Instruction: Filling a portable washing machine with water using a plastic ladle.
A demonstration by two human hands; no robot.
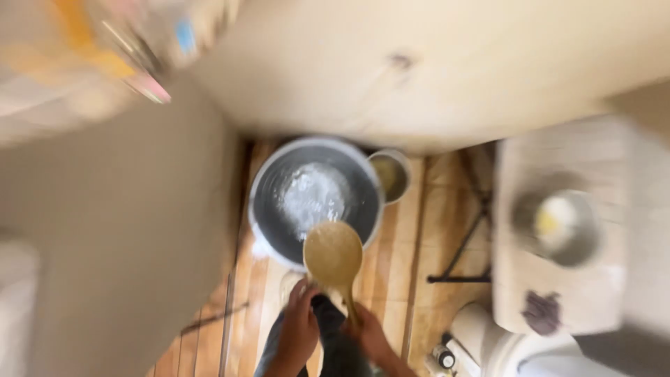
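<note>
Spoon [333,255]: tan, round-bowled; I held it over the near rim of the pot [269,209], handle toward me.
Right hand [368,334]: my fingers were closed around the handle.
Left hand [300,329]: beside the handle; finger spread unclear through blur.
Pot: on the wooden floor [433,230], white foam inside; small cup [391,174] touching it.

The whole head view is motion-blurred. The contents of the large pan [315,199] read only as a white patch. The contents of the small cup [392,176] are indistinct. Both forearms are cut off by the bottom edge. The objects at the upper left [132,42] are unidentifiable colour smears.
</note>
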